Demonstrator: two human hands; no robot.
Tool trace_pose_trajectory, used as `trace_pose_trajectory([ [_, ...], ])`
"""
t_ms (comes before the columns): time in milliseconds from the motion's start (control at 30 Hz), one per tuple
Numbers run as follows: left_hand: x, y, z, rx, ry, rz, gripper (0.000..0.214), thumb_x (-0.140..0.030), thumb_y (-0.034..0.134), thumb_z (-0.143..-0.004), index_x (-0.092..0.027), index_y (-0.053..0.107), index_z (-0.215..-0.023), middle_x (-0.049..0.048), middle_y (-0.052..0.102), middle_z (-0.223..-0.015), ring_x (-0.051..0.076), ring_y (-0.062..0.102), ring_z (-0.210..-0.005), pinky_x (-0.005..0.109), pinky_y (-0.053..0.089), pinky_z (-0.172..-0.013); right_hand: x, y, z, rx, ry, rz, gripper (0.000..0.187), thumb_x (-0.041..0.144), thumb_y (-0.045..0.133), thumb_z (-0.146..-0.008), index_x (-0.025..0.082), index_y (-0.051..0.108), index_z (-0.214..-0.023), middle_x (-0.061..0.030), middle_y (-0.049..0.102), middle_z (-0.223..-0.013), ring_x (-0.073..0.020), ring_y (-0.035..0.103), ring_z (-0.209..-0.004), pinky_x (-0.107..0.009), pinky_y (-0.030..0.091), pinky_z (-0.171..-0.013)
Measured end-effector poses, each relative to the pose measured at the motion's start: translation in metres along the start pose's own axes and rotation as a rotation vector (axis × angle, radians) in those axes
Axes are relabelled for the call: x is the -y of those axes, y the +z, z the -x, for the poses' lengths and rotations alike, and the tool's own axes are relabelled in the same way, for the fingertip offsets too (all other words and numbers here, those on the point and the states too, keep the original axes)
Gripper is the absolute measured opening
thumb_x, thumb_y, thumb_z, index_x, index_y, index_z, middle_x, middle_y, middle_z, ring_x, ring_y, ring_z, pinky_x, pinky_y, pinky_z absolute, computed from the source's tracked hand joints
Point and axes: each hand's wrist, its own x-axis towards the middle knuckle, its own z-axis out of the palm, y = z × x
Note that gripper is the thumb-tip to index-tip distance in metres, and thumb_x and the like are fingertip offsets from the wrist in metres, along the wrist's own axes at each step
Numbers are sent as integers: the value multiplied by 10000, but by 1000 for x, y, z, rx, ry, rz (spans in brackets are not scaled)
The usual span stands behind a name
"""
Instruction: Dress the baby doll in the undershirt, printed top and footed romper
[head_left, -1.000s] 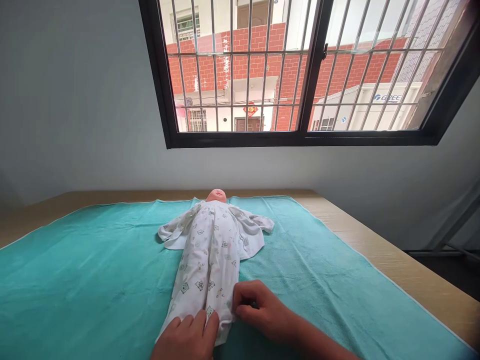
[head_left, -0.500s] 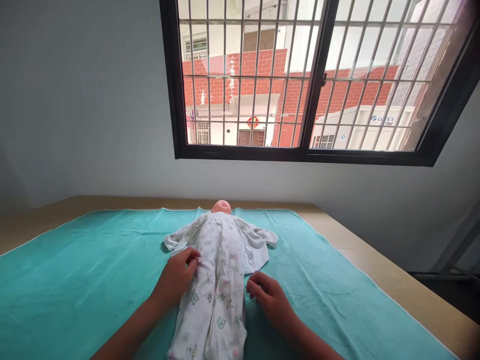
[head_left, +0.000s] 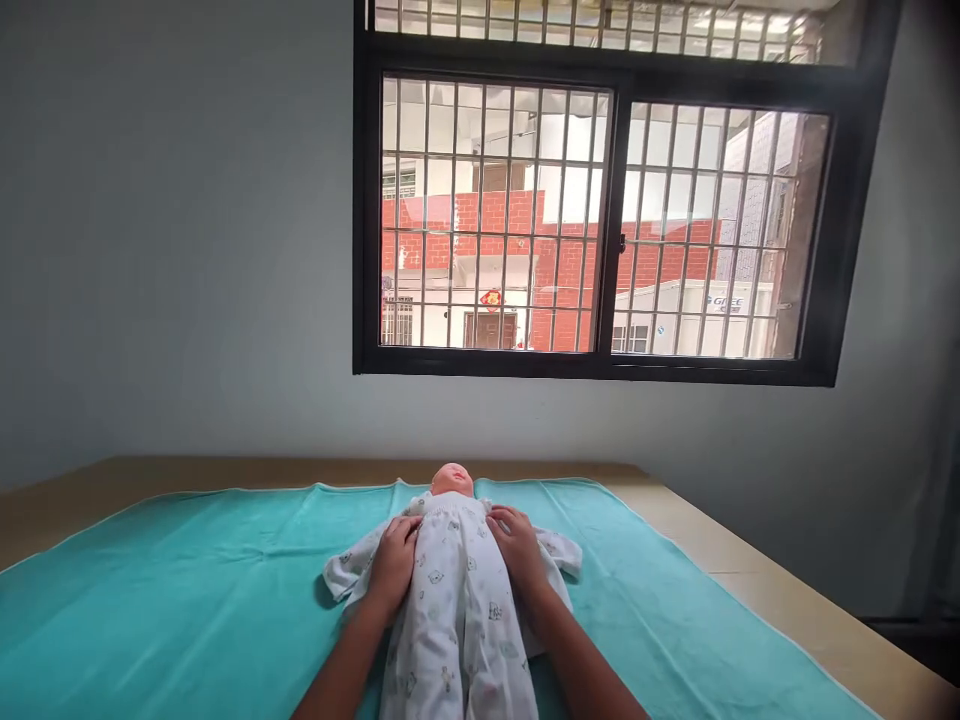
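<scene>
A baby doll [head_left: 452, 479] lies on its back, head toward the wall. It wears white printed baby pants [head_left: 454, 590] with a gathered waistband high on the chest, over a white long-sleeved top [head_left: 561, 553] whose sleeves spread out to both sides. My left hand [head_left: 397, 562] rests along the left side of the pants near the waistband, fingers laid against the cloth. On the opposite side, my right hand [head_left: 517, 548] lies with its fingers extended at the waistband's edge. The lower pant legs run out of view at the bottom.
A turquoise cloth [head_left: 217, 590] covers most of the wooden table [head_left: 750, 570], with bare wood along the back and right edges. Behind it stands a grey wall [head_left: 187, 250] with a black-framed barred window [head_left: 600, 370].
Both hands have moved up the doll, from beside the pant legs to the waistband. My view has tilted upward, showing more of the window.
</scene>
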Motion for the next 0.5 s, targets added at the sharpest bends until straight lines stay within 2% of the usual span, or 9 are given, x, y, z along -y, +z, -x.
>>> trace_pose_trajectory([
  [67,6,-2,-2,24,91,-116,296,-266,464,-843,-186,719,-969,78,693,-1055,244,597,-1048,411,451,-1007,-9,0,-2,45,-30,68,252,432,555,-802,240,716,-820,-83,707,-1146,-290,524,-1232,-470,280,-1113],
  [167,9,-6,-6,0,201,-411,320,-262,461,-882,-200,709,-1075,98,639,-1237,291,489,-1231,468,380,-1070,-19,-5,-6,124,12,90,256,447,549,-820,241,701,-832,-79,655,-1275,-286,476,-1312,-507,162,-1158],
  [233,8,-10,-11,28,180,-551,358,-244,485,-877,-215,669,-1183,102,532,-1411,324,354,-1374,536,268,-1132,-20,-9,-8,173,10,118,245,448,564,-816,237,689,-819,-83,578,-1382,-282,472,-1321,-493,188,-1150],
  [300,5,-15,-18,146,113,-573,442,-255,493,-880,-232,577,-1313,92,456,-1491,310,333,-1406,543,226,-1152,-19,-12,-11,229,-8,172,246,449,561,-825,234,678,-802,-82,528,-1434,-274,471,-1324,-456,264,-1116],
  [400,3,-21,-25,300,53,-478,566,-322,495,-888,-251,415,-1444,61,468,-1491,256,449,-1340,435,348,-1102,-14,-13,-15,298,-1,280,276,447,504,-874,233,655,-789,-65,575,-1385,-259,513,-1280,-406,347,-1044],
  [500,6,-17,-25,252,62,-496,558,-344,474,-905,-268,392,-1452,41,505,-1461,253,492,-1298,398,405,-1036,-11,-8,-16,275,37,421,286,419,474,-897,224,634,-761,-54,621,-1311,-252,585,-1156,-385,382,-973],
])
